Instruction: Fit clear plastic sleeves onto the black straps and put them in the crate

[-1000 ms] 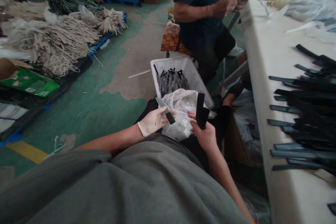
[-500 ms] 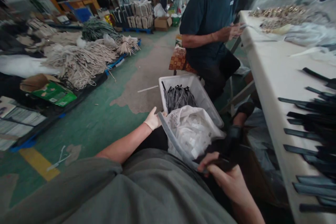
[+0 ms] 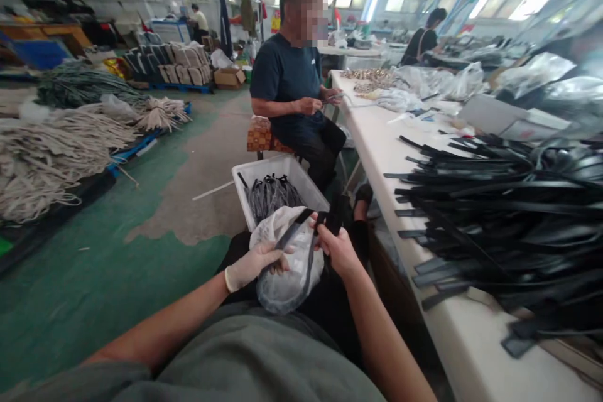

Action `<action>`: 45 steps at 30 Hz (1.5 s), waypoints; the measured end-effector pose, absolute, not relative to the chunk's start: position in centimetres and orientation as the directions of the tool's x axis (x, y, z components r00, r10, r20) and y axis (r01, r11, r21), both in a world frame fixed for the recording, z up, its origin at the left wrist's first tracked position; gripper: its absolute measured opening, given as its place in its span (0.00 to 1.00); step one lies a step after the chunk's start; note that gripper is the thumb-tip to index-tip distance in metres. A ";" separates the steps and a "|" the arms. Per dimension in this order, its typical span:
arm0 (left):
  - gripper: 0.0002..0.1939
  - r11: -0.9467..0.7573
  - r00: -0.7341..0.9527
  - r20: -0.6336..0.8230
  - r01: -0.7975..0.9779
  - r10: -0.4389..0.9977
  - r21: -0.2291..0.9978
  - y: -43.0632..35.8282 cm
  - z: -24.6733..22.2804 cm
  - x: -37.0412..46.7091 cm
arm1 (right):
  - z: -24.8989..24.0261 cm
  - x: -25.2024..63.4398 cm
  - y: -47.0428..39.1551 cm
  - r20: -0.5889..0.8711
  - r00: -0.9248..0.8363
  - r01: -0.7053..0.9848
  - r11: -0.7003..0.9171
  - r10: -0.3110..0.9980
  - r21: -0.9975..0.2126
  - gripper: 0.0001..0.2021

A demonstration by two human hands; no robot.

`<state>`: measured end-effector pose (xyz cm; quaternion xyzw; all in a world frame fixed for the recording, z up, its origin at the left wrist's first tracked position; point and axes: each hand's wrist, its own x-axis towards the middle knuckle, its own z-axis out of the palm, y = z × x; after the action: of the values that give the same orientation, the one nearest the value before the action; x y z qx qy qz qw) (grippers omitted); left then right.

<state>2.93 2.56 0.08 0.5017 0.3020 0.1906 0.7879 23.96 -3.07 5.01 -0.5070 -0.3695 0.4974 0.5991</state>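
My left hand (image 3: 257, 264), in a pale thin glove, pinches a flat black strap (image 3: 295, 228) partway along its length. My right hand (image 3: 336, 248) is closed around the strap's other stretch and a dark black piece (image 3: 335, 215) that stands up from the fist; its exact kind I cannot make out. Between the hands the strap hangs in a loop over my lap. Behind it, a translucent white plastic bag (image 3: 264, 236) rests at my lap with pale small contents. Just beyond sits a white plastic bin (image 3: 241, 187) holding a bundle of dark straps (image 3: 276, 196).
To my right runs a long white table (image 3: 377, 157) piled with black straps (image 3: 480, 201). A co-worker (image 3: 287, 81) sits ahead on a patterned stool (image 3: 258, 137), hands at the table's edge. Bundles of beige cord (image 3: 61, 151) lie on the left floor.
My left hand has come from the bin's side toward the middle, and my right hand has moved up and inward. The strap, stretched before, now loops down. My view has turned upward and right.
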 end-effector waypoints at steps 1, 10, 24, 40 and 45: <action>0.21 0.432 0.762 -0.312 0.047 0.568 0.901 2.1 -0.1 3.1 | 5.2 24.1 -3.0 -0.035 0.202 -0.208 0.008 0.979 -0.978 0.23; 0.20 0.501 0.736 -0.390 0.080 0.553 0.862 1.4 -0.5 3.5 | 2.6 23.8 -4.5 -0.022 0.311 -0.277 0.069 0.950 -0.958 0.17; 0.19 0.381 0.742 -0.380 0.182 0.551 0.907 0.9 -0.7 3.9 | 2.7 25.5 -4.6 0.007 0.267 -0.251 0.076 0.964 -0.965 0.18; 0.17 0.202 0.714 -0.195 0.076 0.673 0.976 1.4 0.3 5.4 | 4.2 24.0 -4.1 0.061 0.103 0.071 0.054 0.993 -0.996 0.14; 0.18 0.132 0.754 -0.115 0.038 0.647 0.991 1.1 1.3 7.2 | 6.9 23.5 -5.6 0.167 -0.031 0.472 0.162 0.985 -0.866 0.08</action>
<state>7.16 1.05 1.31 0.6220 0.2755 0.2173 0.7000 23.48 -5.62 6.91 -0.5653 -0.6448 0.3158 0.4063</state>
